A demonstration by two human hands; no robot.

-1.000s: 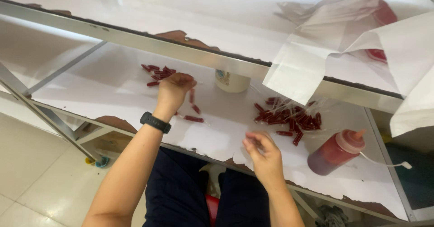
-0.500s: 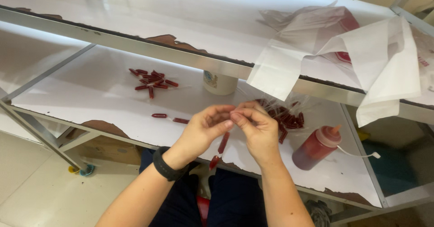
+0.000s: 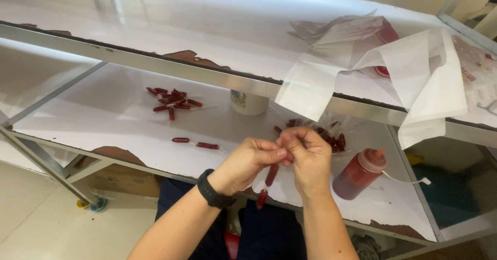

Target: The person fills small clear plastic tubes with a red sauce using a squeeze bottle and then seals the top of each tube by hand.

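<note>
Two small red-filled sachets [image 3: 266,185] hang in a strip from your pinched fingers, one above the other, just over the near edge of the surface [image 3: 103,120]. Your left hand [image 3: 247,162] and right hand [image 3: 309,159] meet at the top of the strip, touching each other, with the fingers of both closed on the clear film above the upper sachet. The strip looks light and limp, the film thin and likely slippery; squeezing the filled part could burst it, so the flat clear seam between or above the sachets looks like the safest hold.

At 1 o'clock from your hands, a loose heap of sachets [image 3: 321,133] lies on clear film, near but apart from your fingers. At 3 o'clock a red squeeze bottle [image 3: 357,174] lies tilted, its cap [image 3: 422,180] dangling on a thin strap. At 9 o'clock two single sachets [image 3: 195,143] lie on the surface, and at 10 o'clock, farther off, a second small pile [image 3: 173,98]. At 12 o'clock a white cup [image 3: 248,103] stands under a metal rail [image 3: 155,63]. White bags [image 3: 414,68] drape over that rail at 2 o'clock.
</note>
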